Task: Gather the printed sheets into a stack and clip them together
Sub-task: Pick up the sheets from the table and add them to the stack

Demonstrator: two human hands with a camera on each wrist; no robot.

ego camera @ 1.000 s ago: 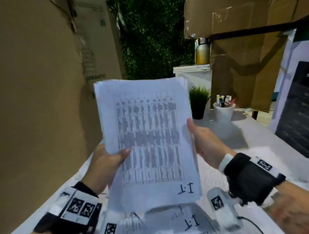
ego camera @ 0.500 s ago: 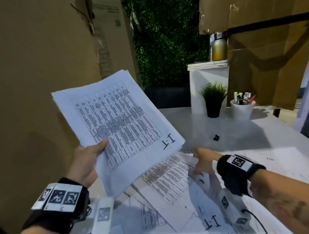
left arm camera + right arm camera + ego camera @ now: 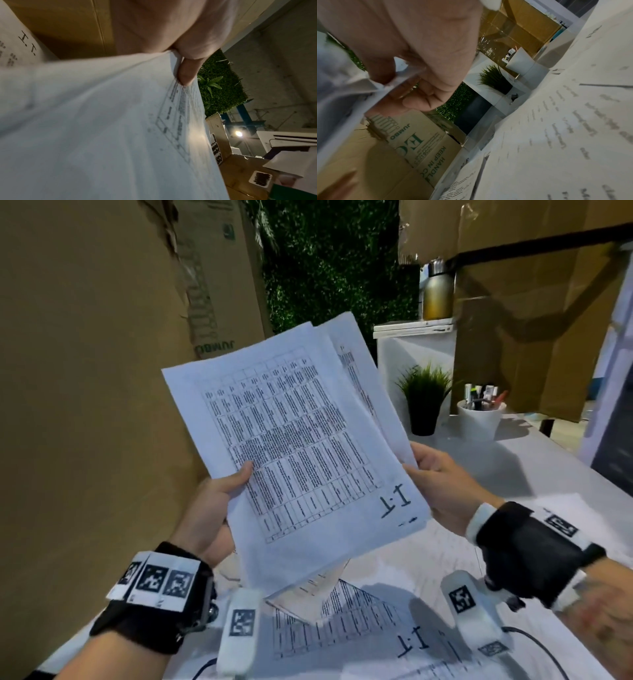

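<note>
I hold a stack of printed sheets [image 3: 294, 446] tilted in the air above the white table [image 3: 534, 474]. My left hand [image 3: 212, 508] grips its left edge, thumb on the top page; the left wrist view shows that thumb [image 3: 187, 71] pressing the stack of sheets [image 3: 106, 128]. My right hand [image 3: 442, 484] pinches the right edge, where one sheet [image 3: 370, 385] sticks out behind the others. In the right wrist view the fingers [image 3: 423, 94] curl around a paper edge [image 3: 351, 83]. More printed sheets [image 3: 359, 621] lie loose on the table below. A black binder clip [image 3: 514, 96] lies near the plant.
A potted plant [image 3: 424, 402] and a white cup of pens [image 3: 479, 419] stand at the table's far side. Cardboard boxes [image 3: 85, 405] wall the left, more cardboard [image 3: 513, 320] the back right. A metal bottle [image 3: 438, 292] stands on a white cabinet [image 3: 414, 350].
My right hand left the table with another sheet and now holds it against the right edge of the stack. The stack swung back toward the middle.
</note>
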